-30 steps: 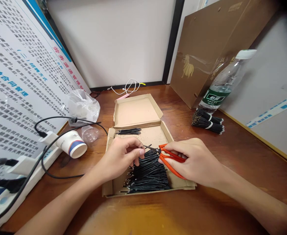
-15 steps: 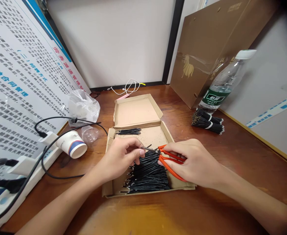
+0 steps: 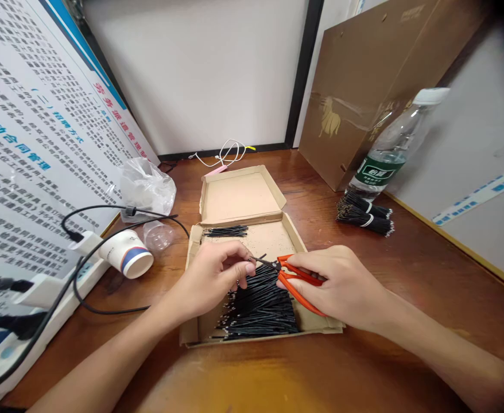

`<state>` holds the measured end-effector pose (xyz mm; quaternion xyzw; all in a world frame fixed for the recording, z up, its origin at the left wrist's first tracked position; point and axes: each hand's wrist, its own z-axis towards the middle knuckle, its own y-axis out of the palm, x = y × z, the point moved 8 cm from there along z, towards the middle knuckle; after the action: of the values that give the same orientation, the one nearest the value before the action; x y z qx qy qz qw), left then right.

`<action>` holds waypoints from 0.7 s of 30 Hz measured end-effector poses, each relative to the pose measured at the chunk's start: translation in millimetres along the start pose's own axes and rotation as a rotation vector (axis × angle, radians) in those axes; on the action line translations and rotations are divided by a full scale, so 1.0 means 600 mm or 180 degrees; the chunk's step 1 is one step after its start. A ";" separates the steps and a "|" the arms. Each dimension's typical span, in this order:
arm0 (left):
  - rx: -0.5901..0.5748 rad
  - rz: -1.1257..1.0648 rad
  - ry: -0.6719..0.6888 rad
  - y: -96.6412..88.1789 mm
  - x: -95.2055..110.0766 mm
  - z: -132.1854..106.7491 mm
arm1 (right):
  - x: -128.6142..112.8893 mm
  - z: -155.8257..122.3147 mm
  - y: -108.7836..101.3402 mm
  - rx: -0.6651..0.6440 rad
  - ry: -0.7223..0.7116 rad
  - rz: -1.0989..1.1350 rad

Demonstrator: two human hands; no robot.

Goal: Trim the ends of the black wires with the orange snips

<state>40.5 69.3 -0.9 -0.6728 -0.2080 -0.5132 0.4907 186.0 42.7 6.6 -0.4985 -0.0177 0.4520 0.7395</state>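
Note:
Over an open cardboard box (image 3: 301,244), my left hand (image 3: 217,269) has its thumb and forefinger pinched on a thin black wire (image 3: 262,256), mostly hidden by the fingers. My right hand (image 3: 342,281) is wrapped round the orange handles of a pair of scissors (image 3: 301,293). Their dark blades point left, with the tips right at my left fingertips. Whether the blades touch the wire is too small to tell. Beneath both hands lies a large heap of short black wires (image 3: 260,310) with pale ends. A smaller row of black wires (image 3: 226,231) rests at the box's back left.
Left of the box are a tipped paper cup (image 3: 127,254), a clear plastic bag (image 3: 146,186), a black cable (image 3: 105,312) and a power strip (image 3: 49,338). To the right stand a water bottle (image 3: 379,163) and tied wire bundles (image 3: 366,215), before a brown carton (image 3: 351,97).
The scissors' handles have come slightly closer together in my right hand. My left hand has hardly moved.

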 end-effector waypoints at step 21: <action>0.0040 0.0324 0.0359 -0.008 0.010 -0.001 | 0.008 0.003 -0.010 0.0191 0.0201 0.0070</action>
<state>39.0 69.4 6.6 -0.6494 -0.1488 -0.5232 0.5313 191.9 46.5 10.1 -0.4903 0.0246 0.4444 0.7493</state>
